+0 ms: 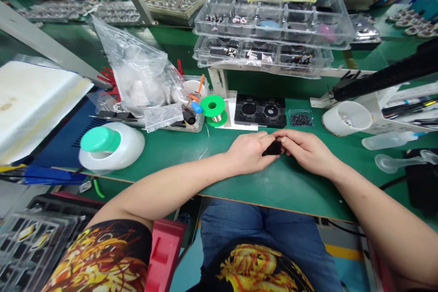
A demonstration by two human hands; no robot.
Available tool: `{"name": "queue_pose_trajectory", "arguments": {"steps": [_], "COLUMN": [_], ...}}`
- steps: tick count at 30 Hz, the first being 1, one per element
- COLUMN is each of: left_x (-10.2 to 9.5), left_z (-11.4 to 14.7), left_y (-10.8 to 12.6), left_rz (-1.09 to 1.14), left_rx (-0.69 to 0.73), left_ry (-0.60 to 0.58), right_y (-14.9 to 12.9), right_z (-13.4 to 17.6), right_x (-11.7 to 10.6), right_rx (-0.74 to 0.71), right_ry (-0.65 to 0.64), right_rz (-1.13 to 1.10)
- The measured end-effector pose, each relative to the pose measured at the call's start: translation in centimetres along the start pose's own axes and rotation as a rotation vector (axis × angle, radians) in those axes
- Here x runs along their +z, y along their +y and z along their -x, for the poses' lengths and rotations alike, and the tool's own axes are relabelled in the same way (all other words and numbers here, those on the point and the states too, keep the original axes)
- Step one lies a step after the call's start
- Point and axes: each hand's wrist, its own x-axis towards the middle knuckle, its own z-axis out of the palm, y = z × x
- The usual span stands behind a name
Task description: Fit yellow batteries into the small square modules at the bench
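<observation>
Both my hands meet over the green worktop near its front edge. My left hand (251,151) is closed around a small black round part (273,148), its thumb below and fingers above. From the other side, my right hand (301,150) pinches the same part at its right edge. Fingers cover much of the part, so its exact kind does not show. Just behind my hands lies a black tray (260,119) with two round recesses. To its right sits a small clear box (301,118) of tiny dark pieces.
A green solder spool (214,106) stands left of the black tray. Further left are a plastic bag (137,68) and a white bottle with a green cap (101,139). A white cup (347,118) stands at right. Clear compartment trays (273,20) rest on the raised shelf behind.
</observation>
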Motion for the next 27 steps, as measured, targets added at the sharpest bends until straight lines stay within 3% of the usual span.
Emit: {"name": "queue_pose_trajectory", "arguments": {"steps": [11,23,27], "left_x": [-0.4,-0.5,-0.8], "left_z": [-0.7,-0.9,-0.7], "left_y": [-0.1,-0.5,-0.5], "left_rz": [0.014,0.102,0.078], "left_rx": [0.025,0.015,0.002], "left_ry": [-0.062,-0.051,-0.055], "right_y": [1.5,2.1,1.1], "right_z": [-0.2,-0.3,-0.3], "right_x": [-0.7,-1.1,-0.8], "right_rx": [0.073,0.107,0.137], "right_ry": [0.039,0.075,0.107], "right_rz": [0.183,0.087,0.073]}}
